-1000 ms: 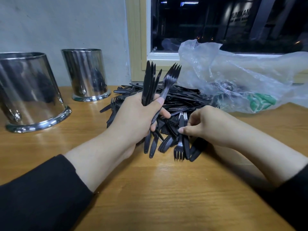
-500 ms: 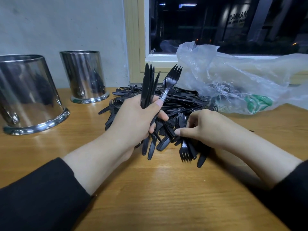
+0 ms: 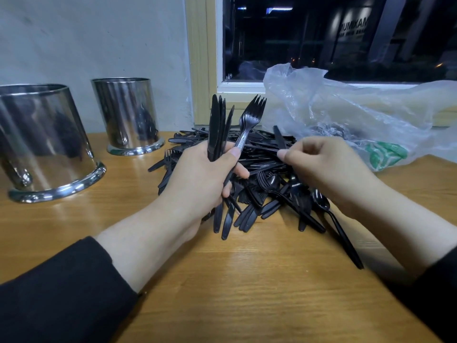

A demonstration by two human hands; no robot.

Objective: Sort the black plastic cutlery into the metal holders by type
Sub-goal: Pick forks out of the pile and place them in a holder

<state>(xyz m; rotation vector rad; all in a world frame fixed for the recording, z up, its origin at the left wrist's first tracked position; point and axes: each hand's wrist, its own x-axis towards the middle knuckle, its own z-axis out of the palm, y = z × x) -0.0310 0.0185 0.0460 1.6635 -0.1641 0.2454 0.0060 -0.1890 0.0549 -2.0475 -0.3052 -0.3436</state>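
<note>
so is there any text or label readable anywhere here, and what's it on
"MUMXAM", or close to it: pale lettering on the dark building outside the window; the letters are dim and may be mirrored.
A smaller line beneath it: too blurred to read.
Green print on the plastic bag: a pattern, no legible words.
Cutlery pile and metal holders: no text visible.

Pale letters show through the dark glass window [image 3: 321, 40] on a sign outside, up and right of the left hand's grip; they appear mirrored, roughly "MUMXAM", with a smaller unreadable line beneath. The green print on the clear plastic bag [image 3: 346, 115] cannot be read.
</note>
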